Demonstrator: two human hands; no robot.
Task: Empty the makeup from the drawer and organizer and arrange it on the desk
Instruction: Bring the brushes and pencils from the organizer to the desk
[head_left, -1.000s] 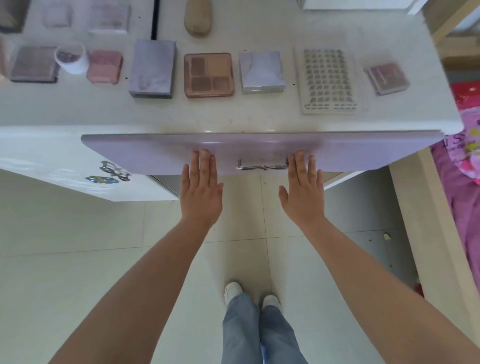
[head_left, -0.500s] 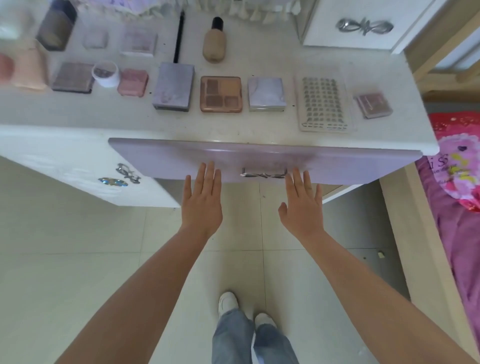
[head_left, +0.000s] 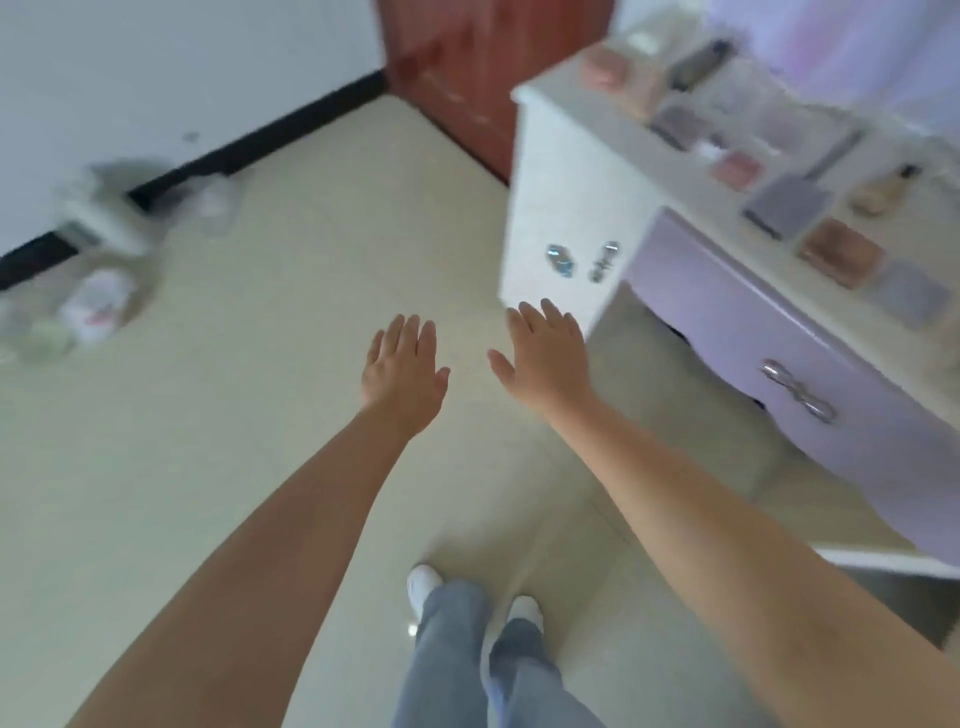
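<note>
My view has swung left, so the white desk (head_left: 566, 171) now stands at the upper right. Its lilac drawer (head_left: 779, 364) with a silver handle (head_left: 800, 397) looks pushed in. Makeup lies in rows on the desktop, blurred: a lilac palette (head_left: 787, 202), a copper eyeshadow palette (head_left: 839, 252), a pink compact (head_left: 737, 167) and a foundation bottle (head_left: 883, 192). My left hand (head_left: 402, 364) and my right hand (head_left: 550, 351) hover over the floor with straight fingers, holding nothing, left of the drawer and touching nothing.
Cream floor tiles (head_left: 260, 415) fill the left and middle. Blurred bottles and a white object (head_left: 98, 296) sit by the wall at left. A red-brown wooden door (head_left: 483, 67) stands behind the desk. My feet and jeans (head_left: 467, 649) are below.
Both hands have come off the drawer front and now hang in the air. The head has turned sharply left, swinging the desk to the right of the view.
</note>
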